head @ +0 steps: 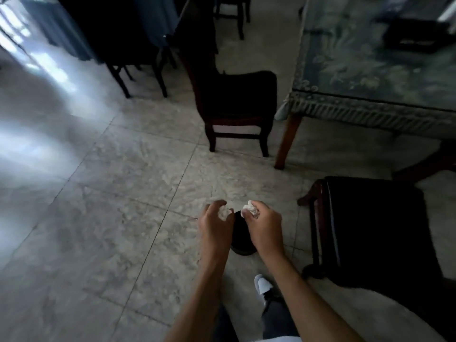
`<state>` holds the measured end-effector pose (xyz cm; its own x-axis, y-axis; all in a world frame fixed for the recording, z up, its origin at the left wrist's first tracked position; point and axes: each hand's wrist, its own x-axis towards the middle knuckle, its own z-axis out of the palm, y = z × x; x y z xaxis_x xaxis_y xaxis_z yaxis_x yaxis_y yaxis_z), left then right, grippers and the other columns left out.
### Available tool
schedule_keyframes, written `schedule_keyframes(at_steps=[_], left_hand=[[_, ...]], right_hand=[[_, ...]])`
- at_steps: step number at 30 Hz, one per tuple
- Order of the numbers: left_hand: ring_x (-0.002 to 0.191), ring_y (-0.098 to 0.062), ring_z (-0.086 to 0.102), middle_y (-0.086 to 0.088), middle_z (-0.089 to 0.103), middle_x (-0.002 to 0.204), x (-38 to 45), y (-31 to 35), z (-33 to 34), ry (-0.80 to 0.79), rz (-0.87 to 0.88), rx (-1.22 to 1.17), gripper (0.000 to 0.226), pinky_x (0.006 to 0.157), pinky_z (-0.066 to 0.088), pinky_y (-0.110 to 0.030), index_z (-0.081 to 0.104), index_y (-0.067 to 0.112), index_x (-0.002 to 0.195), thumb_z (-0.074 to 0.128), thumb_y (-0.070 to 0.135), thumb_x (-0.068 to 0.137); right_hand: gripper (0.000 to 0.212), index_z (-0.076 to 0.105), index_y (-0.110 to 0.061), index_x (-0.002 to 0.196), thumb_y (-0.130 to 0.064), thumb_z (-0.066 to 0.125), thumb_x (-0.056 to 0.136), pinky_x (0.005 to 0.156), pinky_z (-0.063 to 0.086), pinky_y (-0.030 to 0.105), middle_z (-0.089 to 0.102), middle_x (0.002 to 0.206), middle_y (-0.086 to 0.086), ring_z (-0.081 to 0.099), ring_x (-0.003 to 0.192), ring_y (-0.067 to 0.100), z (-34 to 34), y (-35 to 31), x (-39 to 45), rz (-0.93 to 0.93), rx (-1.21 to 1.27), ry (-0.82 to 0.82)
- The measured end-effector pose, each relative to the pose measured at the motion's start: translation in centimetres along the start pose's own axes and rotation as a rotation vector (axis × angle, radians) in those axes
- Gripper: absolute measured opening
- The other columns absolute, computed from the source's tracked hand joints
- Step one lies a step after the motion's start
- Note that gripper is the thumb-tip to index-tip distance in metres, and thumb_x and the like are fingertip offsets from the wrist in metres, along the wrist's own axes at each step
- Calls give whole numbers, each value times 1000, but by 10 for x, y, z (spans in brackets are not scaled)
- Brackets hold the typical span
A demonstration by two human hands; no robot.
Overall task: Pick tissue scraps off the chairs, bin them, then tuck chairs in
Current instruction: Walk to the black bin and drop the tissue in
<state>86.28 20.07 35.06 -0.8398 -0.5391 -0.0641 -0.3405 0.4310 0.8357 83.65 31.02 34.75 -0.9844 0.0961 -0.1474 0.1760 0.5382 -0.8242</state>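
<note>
Both my hands hover over a small black bin (240, 239) on the floor. My left hand (214, 224) curls around a white tissue scrap (224, 213) at its fingertips. My right hand (264, 224) pinches another crumpled white tissue scrap (250, 209). A dark chair (240, 99) stands ahead, pulled away from the table; its seat looks bare. A second dark chair (370, 230) is close on my right, its seat also bare.
A table with a green patterned cloth (370, 70) fills the upper right, its wooden leg (286, 141) near the far chair. More chair legs (138, 77) stand at the back left. Grey tiled floor (111, 193) spreads to the left. My white shoe (262, 285) is below the bin.
</note>
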Motion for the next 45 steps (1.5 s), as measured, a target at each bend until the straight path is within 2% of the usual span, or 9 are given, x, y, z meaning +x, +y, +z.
schedule_keyframes(at_steps=[5, 9, 15, 17, 20, 22, 26, 31, 45], left_hand=[[92, -15, 63, 1, 65, 106, 37, -26, 7, -220, 90, 36, 26, 76, 55, -29, 69, 20, 107, 74, 17, 81], [94, -8, 60, 6, 65, 107, 48, -44, 21, -306, 108, 39, 26, 70, 40, -3, 70, 21, 108, 74, 21, 83], [91, -9, 60, 3, 67, 104, 62, -84, 68, -375, 79, 38, 21, 69, 37, 0, 71, 20, 102, 75, 17, 82], [91, -12, 62, 1, 68, 103, 68, -106, 90, -377, 60, 39, 17, 69, 39, -3, 71, 20, 99, 75, 18, 82], [90, -21, 66, -3, 69, 100, 76, -148, 122, -415, -7, 21, 14, 76, 55, -35, 70, 20, 97, 74, 21, 84], [86, -20, 66, -2, 70, 95, 81, -180, 144, -430, -29, 44, 15, 76, 56, -42, 70, 22, 98, 73, 25, 84], [81, -16, 66, 2, 70, 89, 89, -238, 176, -406, -47, 90, 12, 66, 51, -31, 68, 28, 93, 74, 29, 83], [77, -20, 66, -3, 71, 85, 102, -323, 224, -416, -63, 104, 11, 70, 55, -43, 70, 20, 91, 75, 23, 81], [81, -22, 69, -4, 72, 84, 128, -428, 345, -424, -156, 109, 17, 75, 57, -44, 71, 17, 93, 74, 28, 81]], right_hand=[[35, 68, -6, 119, -21, 71, 87, 86, 54, 32, 73, 109, 13, 68, 100, 23, 23, 7, 2, 141, 37, 188], [37, 66, -7, 121, -24, 70, 89, 77, 45, 12, 72, 111, 9, 68, 100, 16, 38, 24, -1, 236, 50, 267], [39, 64, -8, 124, -27, 68, 91, 79, 48, 16, 71, 115, 8, 66, 104, 15, 67, 79, 15, 350, 65, 274], [38, 65, -9, 123, -29, 67, 91, 78, 50, 17, 72, 113, 7, 67, 102, 15, 85, 105, 22, 379, 73, 252], [34, 66, -9, 120, -26, 67, 91, 64, 40, 1, 73, 108, 6, 67, 96, 11, 115, 144, 38, 404, 56, 227], [32, 67, -9, 119, -23, 68, 90, 62, 35, -5, 73, 107, 6, 63, 91, 5, 137, 172, 51, 409, 52, 230], [32, 68, -9, 118, -22, 68, 90, 62, 34, -6, 73, 104, 6, 58, 85, 1, 175, 222, 70, 400, 50, 231], [28, 69, -8, 114, -20, 69, 89, 61, 35, -5, 74, 98, 6, 53, 70, -9, 233, 297, 86, 410, 38, 213], [35, 65, -10, 124, -20, 67, 91, 75, 32, 8, 69, 119, 8, 63, 111, 20, 315, 435, 138, 523, 27, 170]])
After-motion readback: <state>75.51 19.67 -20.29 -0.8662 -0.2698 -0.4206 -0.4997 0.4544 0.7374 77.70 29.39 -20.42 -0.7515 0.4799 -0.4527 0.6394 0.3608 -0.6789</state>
